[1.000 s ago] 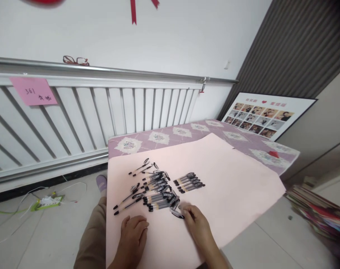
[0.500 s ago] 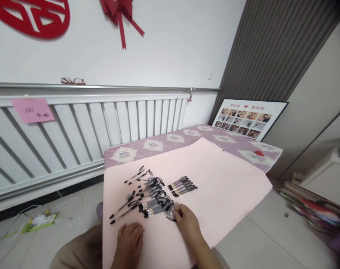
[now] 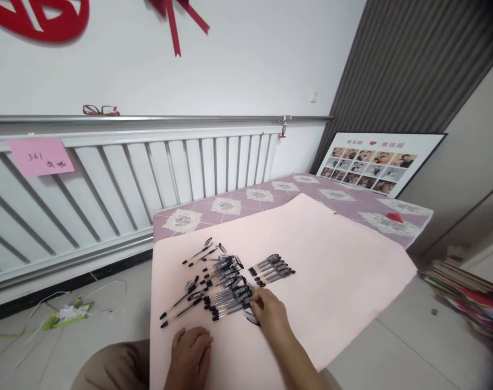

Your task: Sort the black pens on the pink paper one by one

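Note:
My right hand (image 3: 268, 313) is at the right edge of a loose pile of black-capped clear pens (image 3: 230, 279), its thumb and fingers pinched on the cap end of a pen (image 3: 232, 311). Another pen (image 3: 252, 318) lies partly under that hand. To the right of the pile, several pens (image 3: 273, 270) lie side by side in a neat slanted row. My left hand (image 3: 192, 352) rests on the pink sheet (image 3: 331, 281) below the pile, fingers loosely bent and holding nothing. Two separate pens (image 3: 183, 310) lie just above it.
The pink sheet covers much of a table with a purple patterned cloth (image 3: 258, 194). A white radiator (image 3: 181, 173) runs behind it. A photo board (image 3: 368, 168) leans at the far right, near a small red item (image 3: 395, 217). A power strip (image 3: 70, 315) lies on the floor at left.
My right hand has shifted slightly up at the pile's edge, its fingers now on a pen's cap end. My left hand stays in place. The view has tilted down a little.

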`<act>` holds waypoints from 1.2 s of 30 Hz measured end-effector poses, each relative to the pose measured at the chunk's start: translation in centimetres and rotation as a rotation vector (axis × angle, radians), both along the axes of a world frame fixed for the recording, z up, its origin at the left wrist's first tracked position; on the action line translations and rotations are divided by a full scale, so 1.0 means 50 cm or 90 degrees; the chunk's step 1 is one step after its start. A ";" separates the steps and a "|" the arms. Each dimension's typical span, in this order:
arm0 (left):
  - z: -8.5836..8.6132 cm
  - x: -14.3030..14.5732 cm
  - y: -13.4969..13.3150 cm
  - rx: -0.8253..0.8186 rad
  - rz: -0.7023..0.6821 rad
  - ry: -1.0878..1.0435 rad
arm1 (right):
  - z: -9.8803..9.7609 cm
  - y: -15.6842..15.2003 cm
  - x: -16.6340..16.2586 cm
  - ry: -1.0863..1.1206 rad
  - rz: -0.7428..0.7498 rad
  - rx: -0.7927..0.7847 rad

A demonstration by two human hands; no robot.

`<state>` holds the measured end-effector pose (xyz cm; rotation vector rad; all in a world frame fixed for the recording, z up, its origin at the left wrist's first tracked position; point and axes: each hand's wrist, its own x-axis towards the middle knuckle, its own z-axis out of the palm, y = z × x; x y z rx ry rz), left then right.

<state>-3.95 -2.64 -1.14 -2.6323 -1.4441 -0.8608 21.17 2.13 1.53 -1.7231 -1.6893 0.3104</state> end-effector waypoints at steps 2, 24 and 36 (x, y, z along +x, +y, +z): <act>0.001 -0.001 -0.001 -0.003 -0.002 -0.002 | -0.001 0.008 -0.006 0.004 0.006 0.005; 0.000 -0.006 0.001 0.002 -0.023 -0.009 | -0.005 -0.061 0.016 0.038 0.131 0.014; 0.044 0.138 0.053 -0.055 -0.002 -0.073 | 0.008 0.001 0.095 0.083 0.134 -0.035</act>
